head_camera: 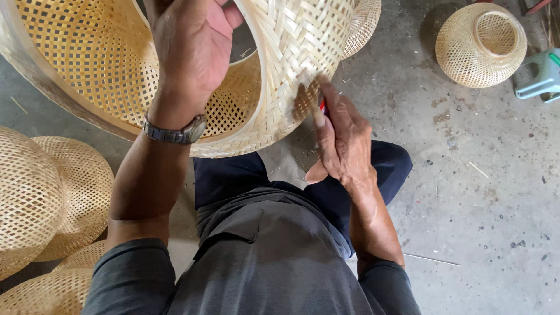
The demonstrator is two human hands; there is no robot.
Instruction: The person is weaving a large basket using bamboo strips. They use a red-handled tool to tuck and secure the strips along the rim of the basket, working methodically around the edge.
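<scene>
A large woven bamboo basket [105, 64] lies on its side in front of me, its open mouth facing me. My left hand [192, 46], with a metal watch on the wrist, reaches into the mouth and grips the rim. My right hand [341, 137] is closed around a small red-handled tool [321, 105], only partly visible, with its tip against the basket's outer weave near the rim. My dark trousers and grey shirt fill the bottom middle.
Several similar woven baskets [52, 198] are stacked at the left. Another round basket [479, 44] stands on the concrete floor at the top right, beside a pale green plastic object [539, 76]. Thin bamboo slivers lie scattered on the floor.
</scene>
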